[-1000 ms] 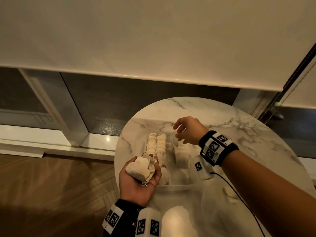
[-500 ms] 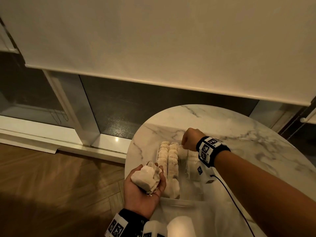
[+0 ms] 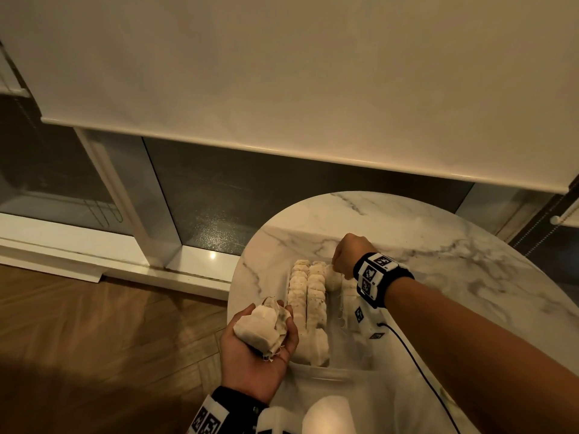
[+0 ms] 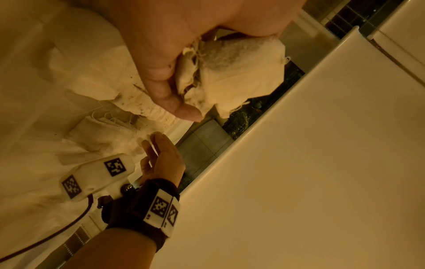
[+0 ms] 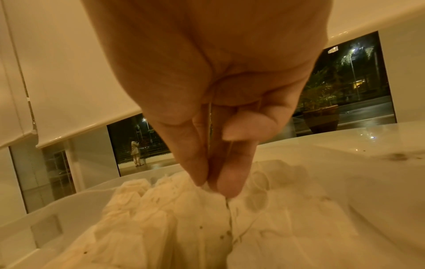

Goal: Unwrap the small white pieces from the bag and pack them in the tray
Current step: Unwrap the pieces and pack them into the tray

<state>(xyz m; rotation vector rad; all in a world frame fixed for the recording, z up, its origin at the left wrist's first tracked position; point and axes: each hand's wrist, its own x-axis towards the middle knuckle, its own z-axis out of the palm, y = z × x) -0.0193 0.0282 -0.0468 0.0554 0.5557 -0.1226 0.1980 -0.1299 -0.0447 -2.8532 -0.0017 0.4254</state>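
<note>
Pinching a white piece [image 5: 214, 198], right fingers [image 5: 227, 182] close; left fingers [image 4: 161, 85] cradle pieces [image 3: 263, 327].

The table [image 3: 438, 245] fills the lower right of the head view, with the window [image 3: 203, 198] behind it and the floor [image 3: 94, 324] at lower left. On the table sits the tray [image 3: 341, 371], rows of pieces [image 3: 308, 296] lying in its left part. The left hand [image 3: 255, 349] at the tray's left edge cups a bundle [image 3: 260, 330]; the right hand [image 3: 349, 253] is over the tray's far end.
</note>
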